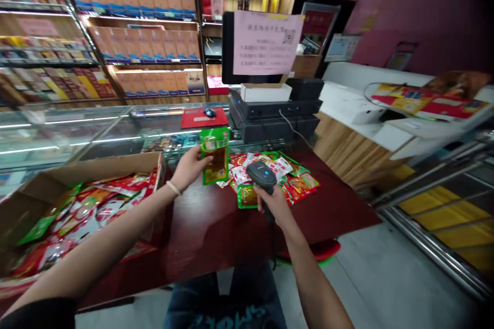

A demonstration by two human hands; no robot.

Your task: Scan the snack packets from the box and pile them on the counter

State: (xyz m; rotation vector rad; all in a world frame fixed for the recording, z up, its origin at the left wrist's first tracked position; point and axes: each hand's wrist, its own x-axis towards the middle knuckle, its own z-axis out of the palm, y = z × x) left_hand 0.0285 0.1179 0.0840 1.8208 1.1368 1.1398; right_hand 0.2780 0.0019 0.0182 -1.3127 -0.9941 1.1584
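Note:
My left hand [190, 166] is closed on a green snack packet [214, 154], holding it upright above the dark red table [216, 226]. My right hand [275, 203] grips a black handheld barcode scanner [261, 175], its head turned toward the packet. Just beyond the scanner lies a loose pile of red and green snack packets [283, 175] on the table. At my left stands an open cardboard box [54, 177] filled with several more packets.
A monitor with a pink notice [266, 43] and a black register [270, 113] stand behind the table. A glass counter [77, 133] holds a red mouse pad [204, 118]. Shelves of boxed goods [135, 36] line the back. A metal rack [443, 205] stands at the right.

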